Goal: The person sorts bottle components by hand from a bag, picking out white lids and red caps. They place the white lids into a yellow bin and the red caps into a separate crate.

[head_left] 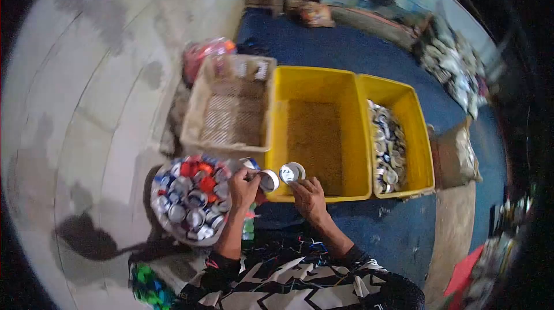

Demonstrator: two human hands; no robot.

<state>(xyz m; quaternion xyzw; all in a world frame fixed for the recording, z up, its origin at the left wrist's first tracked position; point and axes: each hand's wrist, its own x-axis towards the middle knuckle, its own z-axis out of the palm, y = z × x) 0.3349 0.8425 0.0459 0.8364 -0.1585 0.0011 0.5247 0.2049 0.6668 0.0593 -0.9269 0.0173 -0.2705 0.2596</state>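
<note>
The two round pieces held up look smooth and shiny (blur leaves metal or plastic unsettled). The middle yellow bin is smooth, faintly glossy plastic, its bottom dull and rough-looking. The pale crate is matt plastic; the patterned shirt is matt cloth.

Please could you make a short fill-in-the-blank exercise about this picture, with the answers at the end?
The middle bin and right bin are coloured ____.
In the picture, the crate is to the ____ of both bins.
Of these bins, the ____ one holds a heap.
The left hand and right hand hold round items coloured mainly ____.

Missing words: yellow; left; right; white.
</note>
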